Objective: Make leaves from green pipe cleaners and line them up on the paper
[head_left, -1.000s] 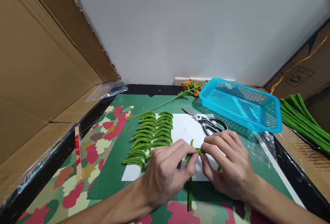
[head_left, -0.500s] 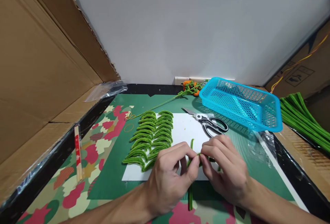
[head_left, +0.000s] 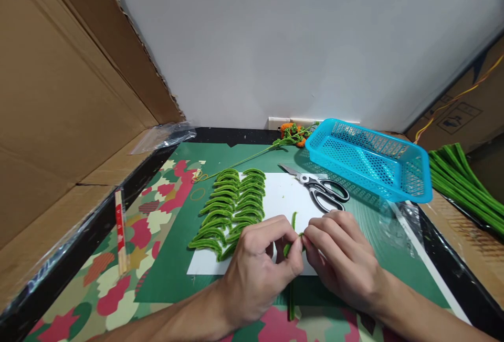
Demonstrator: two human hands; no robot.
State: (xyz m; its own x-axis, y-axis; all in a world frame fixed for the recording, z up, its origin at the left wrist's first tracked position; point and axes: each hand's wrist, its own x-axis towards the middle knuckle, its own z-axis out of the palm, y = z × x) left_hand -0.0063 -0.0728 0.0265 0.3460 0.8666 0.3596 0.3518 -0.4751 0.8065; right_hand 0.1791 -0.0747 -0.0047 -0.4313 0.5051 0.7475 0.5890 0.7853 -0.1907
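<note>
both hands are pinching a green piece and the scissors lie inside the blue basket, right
The scissors aren't inside the blue basket: the head view shows them outside it, partly on the white paper. Left hand and right hand do pinch a green piece.

Nearer you than the scissors point(head_left: 304, 178), your left hand point(head_left: 262, 271) and right hand point(head_left: 344, 263) sit close together, each pinching with thumb point(head_left: 290, 266) and bent fingers point(head_left: 272, 229). Your bare forearms point(head_left: 189, 313) slant inward.
</note>
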